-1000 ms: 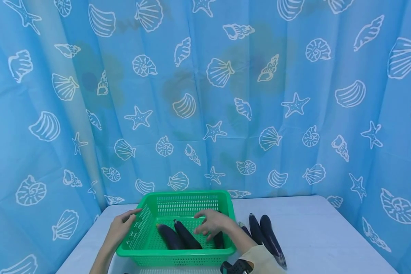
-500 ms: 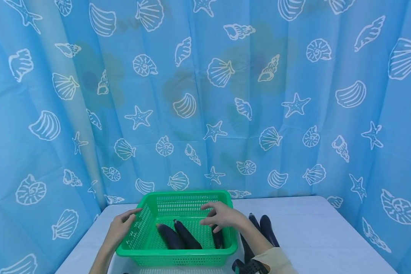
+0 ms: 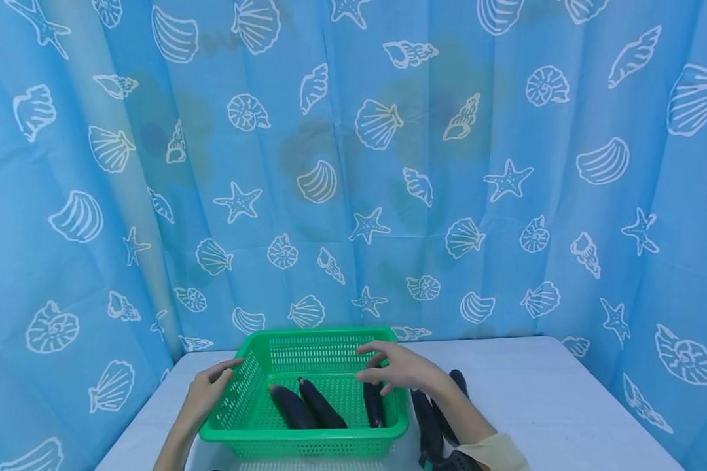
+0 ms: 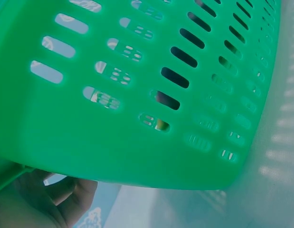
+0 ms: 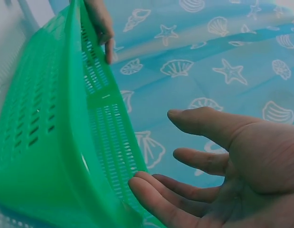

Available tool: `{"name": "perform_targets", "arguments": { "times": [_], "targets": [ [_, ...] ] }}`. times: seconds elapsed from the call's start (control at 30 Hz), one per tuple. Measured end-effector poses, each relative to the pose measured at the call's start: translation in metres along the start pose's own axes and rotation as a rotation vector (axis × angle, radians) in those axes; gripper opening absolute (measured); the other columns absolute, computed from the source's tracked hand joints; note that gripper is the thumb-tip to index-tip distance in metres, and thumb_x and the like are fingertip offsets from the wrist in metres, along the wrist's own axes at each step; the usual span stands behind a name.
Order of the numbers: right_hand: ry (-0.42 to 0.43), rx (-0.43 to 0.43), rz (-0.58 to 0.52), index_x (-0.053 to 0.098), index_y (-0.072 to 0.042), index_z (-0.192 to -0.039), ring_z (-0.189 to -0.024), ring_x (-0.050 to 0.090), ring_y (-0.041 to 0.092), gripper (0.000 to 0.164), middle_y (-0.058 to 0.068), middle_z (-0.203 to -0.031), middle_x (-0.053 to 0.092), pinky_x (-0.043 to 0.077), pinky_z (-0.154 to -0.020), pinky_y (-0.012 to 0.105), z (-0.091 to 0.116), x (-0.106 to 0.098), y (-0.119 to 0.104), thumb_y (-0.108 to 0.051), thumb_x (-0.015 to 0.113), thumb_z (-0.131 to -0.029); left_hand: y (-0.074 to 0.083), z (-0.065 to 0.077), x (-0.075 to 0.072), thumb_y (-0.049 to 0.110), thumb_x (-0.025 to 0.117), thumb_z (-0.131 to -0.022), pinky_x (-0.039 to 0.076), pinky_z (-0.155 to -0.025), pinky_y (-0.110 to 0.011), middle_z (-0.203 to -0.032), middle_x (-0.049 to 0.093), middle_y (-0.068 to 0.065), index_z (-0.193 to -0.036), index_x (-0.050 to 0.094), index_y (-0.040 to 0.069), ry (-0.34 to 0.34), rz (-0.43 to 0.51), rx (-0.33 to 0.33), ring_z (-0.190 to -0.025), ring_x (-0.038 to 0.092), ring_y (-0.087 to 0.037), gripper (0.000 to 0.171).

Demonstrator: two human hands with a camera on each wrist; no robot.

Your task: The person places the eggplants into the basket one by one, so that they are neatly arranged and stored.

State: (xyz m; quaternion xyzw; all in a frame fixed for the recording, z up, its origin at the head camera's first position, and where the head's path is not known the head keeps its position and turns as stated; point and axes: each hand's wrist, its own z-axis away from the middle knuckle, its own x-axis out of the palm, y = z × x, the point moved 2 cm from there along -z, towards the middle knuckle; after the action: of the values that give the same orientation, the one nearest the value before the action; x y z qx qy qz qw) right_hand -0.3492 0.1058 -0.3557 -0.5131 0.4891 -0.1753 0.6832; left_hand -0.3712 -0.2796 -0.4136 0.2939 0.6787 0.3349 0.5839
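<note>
A green plastic basket [image 3: 306, 434] with slotted walls stands at the table's front, holding eggplants. Two of these eggplants [image 3: 321, 404] lie side by side left of its middle; another eggplant [image 3: 374, 405] lies along the right wall. My left hand [image 3: 207, 387] grips the left rim, with fingers bent at the rim in the left wrist view. Over the right rim hovers my right hand [image 3: 402, 367], its fingers spread and loosely bent, holding nothing. More eggplants [image 3: 429, 422] lie on the table right of the basket, partly hidden by the right forearm.
A white cloth covers the table [image 3: 542, 405]. Beneath the basket's front shows a pale slotted surface [image 3: 306, 465]. A blue curtain [image 3: 342, 196] with shell and starfish prints hangs behind and at both sides.
My right hand has moved right and up, from above the basket's inside to its right rim, uncovering the eggplant by that wall. The left hand keeps its place.
</note>
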Motion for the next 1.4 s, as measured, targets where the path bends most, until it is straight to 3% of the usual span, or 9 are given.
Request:
{"name": "perform_targets", "arguments": {
  "times": [0.27, 0.53, 0.83, 1.4],
  "targets": [
    [0.019, -0.019, -0.012, 0.046, -0.007, -0.145, -0.097, 0.068, 0.025, 0.059, 0.022, -0.127, 0.058, 0.065, -0.074, 0.04, 0.01, -0.01, 0.006, -0.031, 0.065, -0.095, -0.001, 0.001, -0.001, 0.023, 0.039, -0.103, 0.037, -0.113, -0.065, -0.148, 0.045, -0.025, -0.14, 0.056, 0.012, 0.004, -0.008, 0.007, -0.137, 0.04, -0.048, 0.042],
    [0.063, -0.006, -0.052, 0.046, -0.009, -0.144, -0.101, 0.068, 0.024, 0.063, 0.02, -0.127, 0.058, 0.065, -0.075, 0.038, 0.022, -0.019, 0.019, -0.039, 0.066, -0.093, 0.0, 0.001, 0.0, 0.024, 0.039, -0.104, 0.04, -0.111, -0.063, -0.149, 0.045, -0.025, -0.141, 0.055, 0.014, -0.005, 0.0, 0.04, -0.136, 0.041, -0.048, 0.041],
    [0.083, -0.033, -0.07, 0.046, -0.005, -0.144, -0.105, 0.067, 0.031, 0.063, 0.022, -0.126, 0.059, 0.065, -0.076, 0.039, 0.033, -0.028, 0.032, -0.039, 0.064, -0.094, -0.001, 0.002, -0.001, 0.023, 0.039, -0.103, 0.039, -0.112, -0.063, -0.148, 0.046, -0.025, -0.14, 0.055, 0.013, -0.002, 0.007, 0.043, -0.137, 0.041, -0.048, 0.042],
    [0.105, 0.039, -0.07, 0.044, -0.001, -0.143, -0.098, 0.068, 0.031, 0.063, 0.02, -0.118, 0.065, 0.065, -0.077, 0.043, 0.052, -0.045, 0.07, -0.039, 0.062, -0.096, 0.0, 0.002, -0.002, 0.024, 0.039, -0.104, 0.037, -0.113, -0.064, -0.149, 0.044, -0.025, -0.141, 0.055, 0.013, -0.007, 0.011, 0.041, -0.138, 0.039, -0.048, 0.041]
  ]
}}
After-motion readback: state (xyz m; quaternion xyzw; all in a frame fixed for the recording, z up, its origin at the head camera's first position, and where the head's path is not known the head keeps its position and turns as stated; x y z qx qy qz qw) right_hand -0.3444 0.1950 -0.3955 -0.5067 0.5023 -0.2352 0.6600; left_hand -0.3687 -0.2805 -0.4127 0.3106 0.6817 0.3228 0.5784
